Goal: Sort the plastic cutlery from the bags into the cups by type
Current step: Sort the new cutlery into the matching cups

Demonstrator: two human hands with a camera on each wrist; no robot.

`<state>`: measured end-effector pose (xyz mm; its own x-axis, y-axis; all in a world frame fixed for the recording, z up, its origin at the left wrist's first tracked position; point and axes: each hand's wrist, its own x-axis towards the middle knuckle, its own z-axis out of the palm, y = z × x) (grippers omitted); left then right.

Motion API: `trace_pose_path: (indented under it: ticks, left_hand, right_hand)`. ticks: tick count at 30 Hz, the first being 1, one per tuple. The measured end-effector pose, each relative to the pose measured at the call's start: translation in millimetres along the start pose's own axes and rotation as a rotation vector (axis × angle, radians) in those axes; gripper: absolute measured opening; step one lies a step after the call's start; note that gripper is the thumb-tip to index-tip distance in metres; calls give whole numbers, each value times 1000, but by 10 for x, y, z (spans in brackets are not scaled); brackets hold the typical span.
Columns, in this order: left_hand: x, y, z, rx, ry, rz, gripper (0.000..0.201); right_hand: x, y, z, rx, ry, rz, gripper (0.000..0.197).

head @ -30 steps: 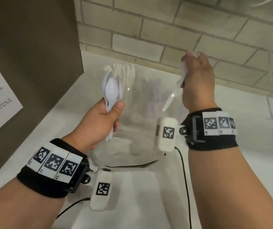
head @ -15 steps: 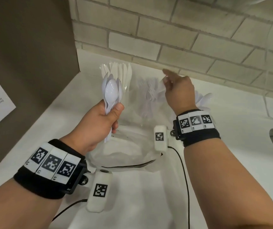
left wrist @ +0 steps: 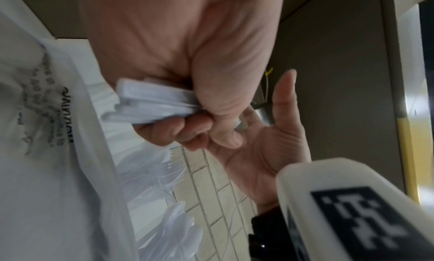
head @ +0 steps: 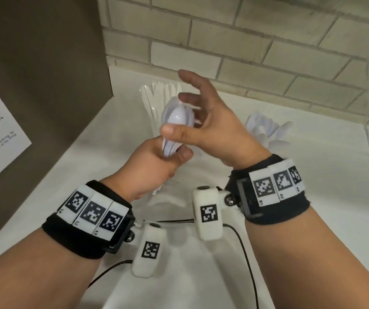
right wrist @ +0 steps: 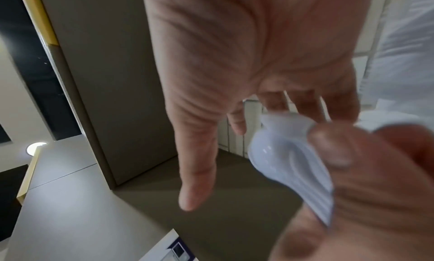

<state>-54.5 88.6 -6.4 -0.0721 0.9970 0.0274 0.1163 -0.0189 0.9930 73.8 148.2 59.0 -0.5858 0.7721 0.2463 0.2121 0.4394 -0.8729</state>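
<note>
So my left hand (head: 156,161) has a tight grip on a bunch of white plastic spoons (head: 177,123), fist wrapped round the handles with the bowls sticking up over the white bench (head: 335,197). From the left wrist cam you can see the handle ends (left wrist: 150,105) poking out under my curled fingers. My right hand (head: 214,130) is right up against the bunch, fingers spread and loose, thumb across the front of the spoon necks, not really gripping anything. Behind the hands there's a cup of knives (head: 156,94) by the brick wall, and another batch of spoons (head: 268,130) standing off to the right. A clear plastic bag (left wrist: 47,153) sits just under my left hand.
</note>
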Motion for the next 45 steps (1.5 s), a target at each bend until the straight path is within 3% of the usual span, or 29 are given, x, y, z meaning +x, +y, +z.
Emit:
trace_pose_path:
  ticks: [2,6,9,12,15,17,21,25,28,32,35,38,41,45]
  left_hand:
    - [6,7,20,60,-31,5,27]
    - [8,21,53,91,-21,-66,40]
    - [-1,41,138,68,-15,-88,21]
    - [9,24,198,39,-70,-86,25]
    - [31,-30,185,123,-147,-119,85]
    - [-3,-1,156,239,-168,-108,100]
    - [-79,40,141,657,-332,34,64]
    - [-93,-70,192,1048,-550,46,65]
    - [-75,-101,212,1138,-548,51,67]
    - [-35,-124,209,1138,-530,66,51]
    - [-9,-146,206,1090,-498,67,38]
    - [9,-169,220,1074,-464,70,35]
    - [4,-183,212,1096,-462,59,40]
    - [-21,-183,141,1297,-542,-10,69]
  right_hand:
    - [-2,41,64,54,-59,22,84]
    - [-77,87,140,213,-24,40,57]
    - [-146,54,174,286,-12,34,38]
    - [-204,49,144,225,23,64,31]
    - [-257,20,-74,150,112,40,29]
    - [-287,-43,-340,95,237,-27,28]
    - [-264,-113,-930,-239,567,-174,34]
    - [-148,126,-1254,-513,725,-190,41]
    - [-107,426,-1292,-548,748,-116,37]
    - [-115,805,-1242,-493,735,70,27]
    - [-145,1007,-1179,-549,645,323,21]
    - [-162,1156,-1121,-752,485,520,34]
    - [-154,1243,-1092,-828,397,546,47]
    - [-190,1135,-1062,-823,471,463,50]
